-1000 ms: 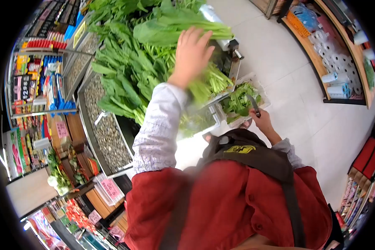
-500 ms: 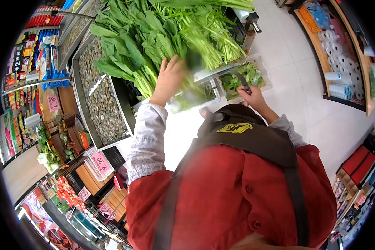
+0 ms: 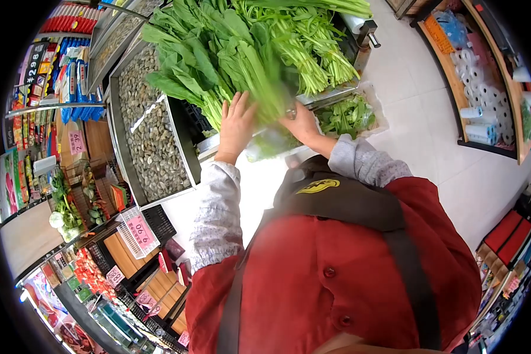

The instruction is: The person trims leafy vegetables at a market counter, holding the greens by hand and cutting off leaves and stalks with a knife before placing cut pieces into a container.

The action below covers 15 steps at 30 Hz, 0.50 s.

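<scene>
"How do our fingers sit?"

"Our left hand (image 3: 236, 127) spreads its fingers against smooth leafy greens (image 3: 218, 56), top centre; our right hand (image 3: 301, 124) curls, its grasp too blurred to tell."

"Farther out?"

"Rounded shells (image 3: 153, 130) fill a straight-sided metal tray (image 3: 124, 154), left; crinkled loose leaves (image 3: 345, 115) lie right of centre."

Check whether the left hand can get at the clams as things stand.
Likely yes: the clams lie mostly uncovered to the outer side of the left hand, past a metal tray rim.
</scene>
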Each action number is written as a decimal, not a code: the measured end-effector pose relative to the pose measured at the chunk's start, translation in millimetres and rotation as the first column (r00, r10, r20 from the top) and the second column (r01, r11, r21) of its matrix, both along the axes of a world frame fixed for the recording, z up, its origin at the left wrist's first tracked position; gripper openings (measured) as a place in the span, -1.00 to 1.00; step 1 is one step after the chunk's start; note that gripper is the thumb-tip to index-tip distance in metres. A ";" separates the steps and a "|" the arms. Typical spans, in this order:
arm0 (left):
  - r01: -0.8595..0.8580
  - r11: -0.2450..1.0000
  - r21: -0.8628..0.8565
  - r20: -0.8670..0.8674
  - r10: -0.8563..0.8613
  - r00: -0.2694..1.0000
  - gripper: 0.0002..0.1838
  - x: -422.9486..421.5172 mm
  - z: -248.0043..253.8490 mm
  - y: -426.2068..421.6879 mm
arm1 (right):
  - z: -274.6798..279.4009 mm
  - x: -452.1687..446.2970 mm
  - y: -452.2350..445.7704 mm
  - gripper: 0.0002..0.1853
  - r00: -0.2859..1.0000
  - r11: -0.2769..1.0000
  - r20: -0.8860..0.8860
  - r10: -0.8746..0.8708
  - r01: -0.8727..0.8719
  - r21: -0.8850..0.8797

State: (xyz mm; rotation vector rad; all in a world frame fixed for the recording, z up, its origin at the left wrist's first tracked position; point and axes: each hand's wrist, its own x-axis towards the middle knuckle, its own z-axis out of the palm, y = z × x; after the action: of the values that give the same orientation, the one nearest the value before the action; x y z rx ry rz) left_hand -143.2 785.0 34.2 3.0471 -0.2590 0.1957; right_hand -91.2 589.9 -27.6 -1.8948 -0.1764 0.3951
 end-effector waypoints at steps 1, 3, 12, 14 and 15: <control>-0.010 1.000 -0.007 -0.001 0.010 1.000 -0.45 -2.3 0.7 -0.1 | -4.3 -1.9 0.2 -0.54 1.000 0.995 0.014 0.005 -0.006 0.095; -0.018 0.999 -0.034 -0.004 0.018 1.000 -0.46 -5.5 2.9 0.1 | -8.1 -1.9 -10.5 -0.59 0.999 0.992 -0.049 0.019 -0.013 0.128; 0.138 0.944 -0.301 0.494 0.030 0.869 -0.58 7.6 70.9 -43.1 | 105.3 24.4 -80.9 -0.71 0.976 0.894 -0.208 -0.065 0.150 0.423; 0.274 0.927 -0.258 0.597 -0.070 0.799 -0.60 18.9 122.1 -70.7 | 117.6 27.5 -105.5 -0.72 0.996 0.937 -0.026 -0.085 0.089 0.337; 0.341 0.912 -0.227 0.626 -0.132 0.768 -0.60 24.4 142.8 -83.9 | 129.6 28.8 -118.9 -0.72 0.996 0.935 -0.041 -0.073 0.083 0.344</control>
State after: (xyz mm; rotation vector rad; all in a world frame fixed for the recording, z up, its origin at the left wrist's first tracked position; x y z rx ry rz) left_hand -118.7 701.1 177.0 2.4898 -0.5833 1.0770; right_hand -62.4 471.0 102.0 -1.5428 -0.1414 0.3130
